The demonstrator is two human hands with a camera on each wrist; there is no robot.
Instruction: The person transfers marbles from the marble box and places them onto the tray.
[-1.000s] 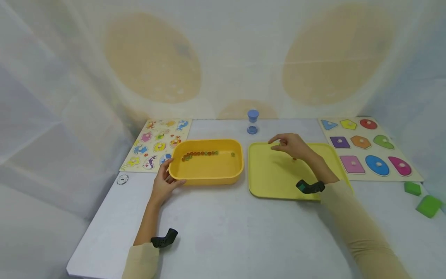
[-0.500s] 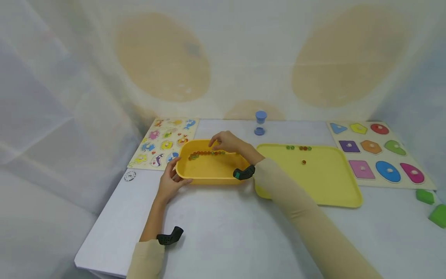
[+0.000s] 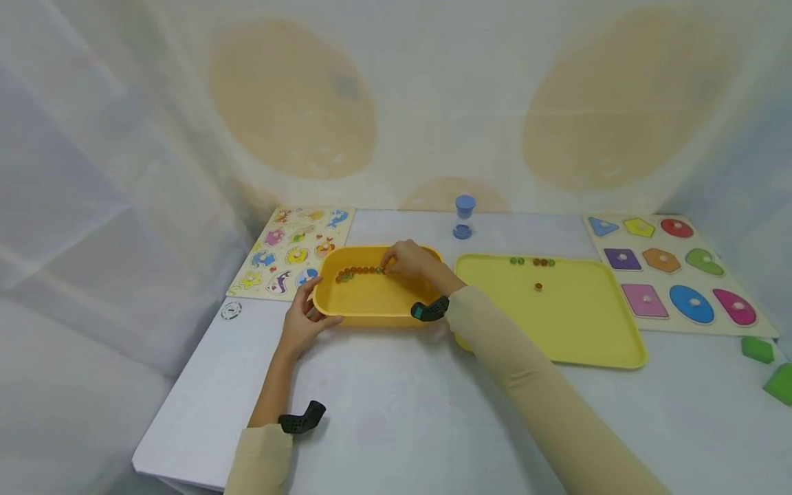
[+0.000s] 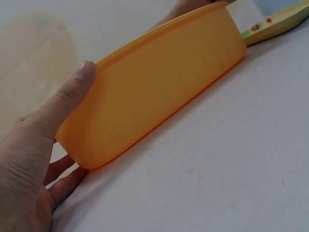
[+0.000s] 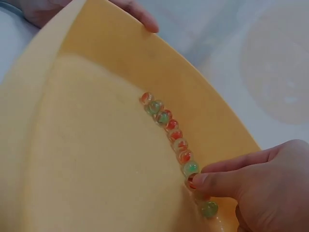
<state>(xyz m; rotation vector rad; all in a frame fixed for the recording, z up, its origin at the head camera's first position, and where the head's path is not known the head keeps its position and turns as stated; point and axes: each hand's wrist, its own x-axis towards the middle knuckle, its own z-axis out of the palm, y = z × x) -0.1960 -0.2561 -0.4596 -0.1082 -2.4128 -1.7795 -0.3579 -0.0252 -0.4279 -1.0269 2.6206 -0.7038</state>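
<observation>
A yellow-orange tub (image 3: pixel 359 302) stands on the table, with red and green glass marbles (image 5: pixel 176 135) in a curved row along its far inner wall. My left hand (image 3: pixel 302 324) holds the tub's left end; in the left wrist view the thumb (image 4: pixel 72 89) presses the outer wall and fingers reach under the corner. My right hand (image 3: pixel 413 260) is inside the tub, pinching a reddish marble (image 5: pixel 191 181) in the row between thumb and forefinger. A green marble (image 5: pixel 209 209) lies just beyond the pinch. The right hand's remaining fingers are partly hidden.
Right of the tub lies a yellow tray (image 3: pixel 588 330) with several marbles at its back edge and a single brownish-red marble (image 3: pixel 538 287). A blue sand timer (image 3: pixel 464 217) stands behind. Puzzle boards (image 3: pixel 293 251) flank both sides; green blocks (image 3: pixel 757 349) sit far right.
My right hand has moved left from above the yellow tray into the tub, then down onto the marbles, where its thumb and forefinger closed. My left hand keeps its hold; the head view has shifted slightly.
</observation>
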